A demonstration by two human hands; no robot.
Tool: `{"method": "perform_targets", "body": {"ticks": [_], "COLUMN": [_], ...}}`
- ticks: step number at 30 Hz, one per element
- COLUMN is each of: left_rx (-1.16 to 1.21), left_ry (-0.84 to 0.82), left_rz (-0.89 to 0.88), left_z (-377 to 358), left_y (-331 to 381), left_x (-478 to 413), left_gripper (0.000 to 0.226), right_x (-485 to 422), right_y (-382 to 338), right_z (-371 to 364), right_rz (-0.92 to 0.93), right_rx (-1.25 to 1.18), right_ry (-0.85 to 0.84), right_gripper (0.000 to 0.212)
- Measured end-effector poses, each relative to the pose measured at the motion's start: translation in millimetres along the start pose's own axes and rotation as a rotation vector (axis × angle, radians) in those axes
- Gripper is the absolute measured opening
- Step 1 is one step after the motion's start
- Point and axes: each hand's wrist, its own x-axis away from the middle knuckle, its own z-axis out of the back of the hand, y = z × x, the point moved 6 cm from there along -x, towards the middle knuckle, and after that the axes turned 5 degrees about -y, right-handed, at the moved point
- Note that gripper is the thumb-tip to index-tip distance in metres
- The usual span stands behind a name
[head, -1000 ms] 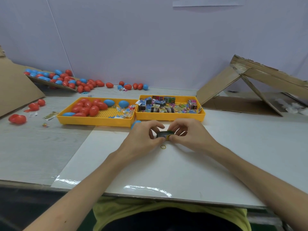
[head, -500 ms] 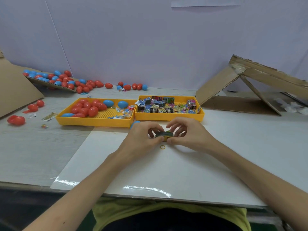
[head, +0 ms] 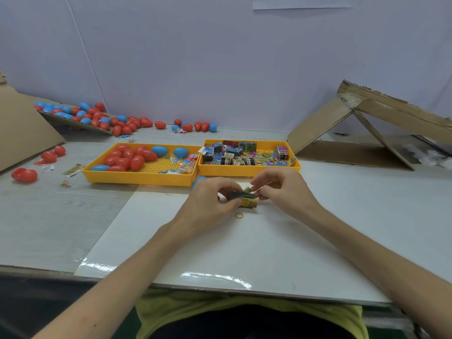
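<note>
Near the tabletop's (head: pixel 220 253) far edge, the left hand (head: pixel 210 199) and right hand (head: pixel 281 192) each pinch the small card bundle (head: pixel 247 202). It is probably light and slippery, and safest gripped at its short ends.

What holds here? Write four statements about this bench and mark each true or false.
1. The left hand and the right hand both hold small packs over the white sheet. True.
2. The rubber band is wrapped round those packs. False: it lies loose on the sheet, just nearer the person.
3. The left tray holds red and blue eggs. True.
4. The right tray holds eggs too. False: it holds printed packs.
</note>
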Motion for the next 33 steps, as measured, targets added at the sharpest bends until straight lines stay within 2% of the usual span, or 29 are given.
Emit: {"method": "perform_targets", "body": {"ticks": [5,10,24,33], "left_rx": [-0.014,-0.030,-0.027,-0.051], "left_ry": [-0.006,-0.010,-0.021,-0.026], "left_rz": [-0.005,-0.007,0.012,0.010], "left_z": [0.2,-0.7,-1.5,-1.4], "left_y": [1.4,2.8,0.5,0.3], "left_x": [0.3,0.0,0.7,0.8], "left_gripper": [0.022,0.024,0.024,0.023], "right_x": [2.3,2.8,2.2,2.0], "right_y": [-8.3,-4.4,-3.5,-5.1], "right_z": [0.6,-5.3,-7.2,-3.0], "right_rz": [0.047,-0.006,-0.017,0.006], "right_rx": [0.094,0.078,0.052,0.087], "right_ry": [-0.034,-0.100,-0.108,-0.062], "right_gripper": [0.043,0.044,0.048,0.039]}}
